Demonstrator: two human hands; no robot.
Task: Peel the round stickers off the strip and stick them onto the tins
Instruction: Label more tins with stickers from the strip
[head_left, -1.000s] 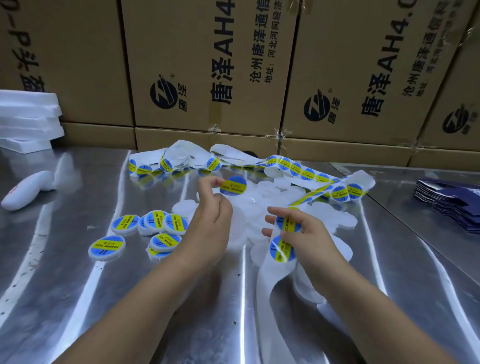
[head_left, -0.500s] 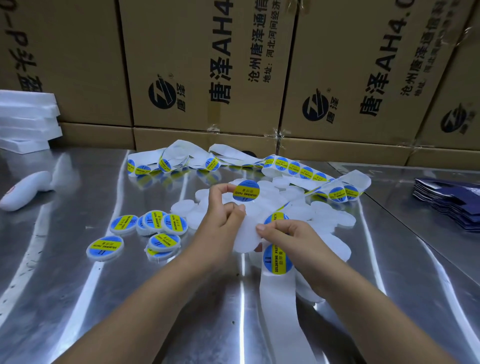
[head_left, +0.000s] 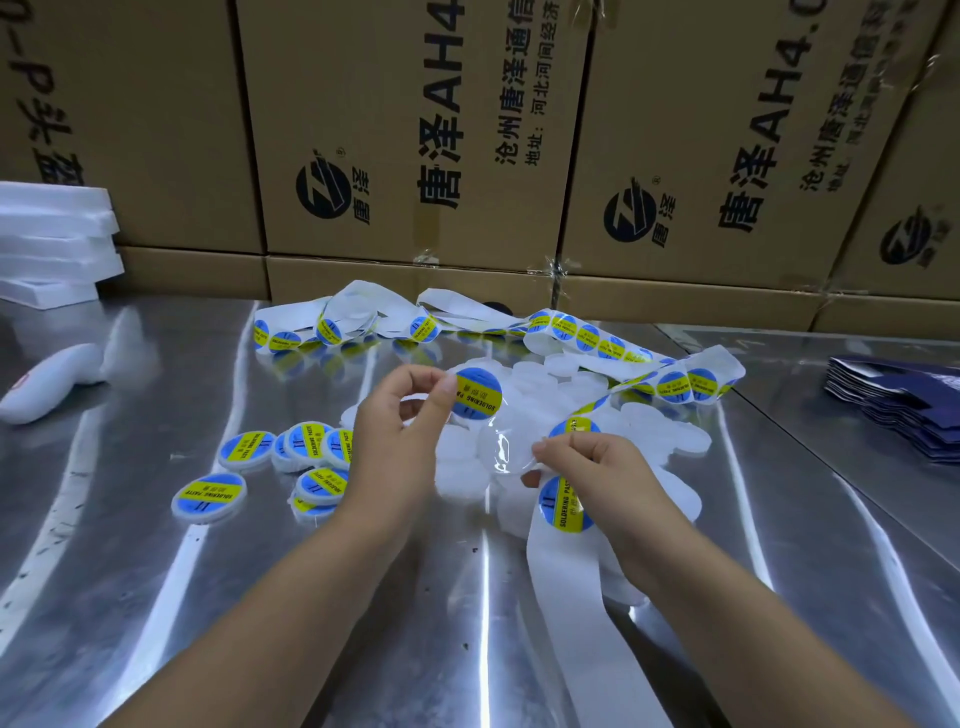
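Left hand (head_left: 400, 452) drawing leftward off right hand (head_left: 597, 473) since half-second back; gap opening. Peeled sticker (head_left: 479, 393) hanging in air over unlabelled tins (head_left: 670, 441), left thumb and forefinger pinching its rim. Right hand pinching strip (head_left: 566, 597). Judging sticker thin, limp, tacky: keeping hold at edge only. Tins likely light, sliding on glossy surface (head_left: 156, 597); labelled tins (head_left: 208, 493) lying left.

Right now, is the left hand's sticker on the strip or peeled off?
Peeled off: the left hand pinches the sticker by its edge, raised above the strip that the right hand holds.
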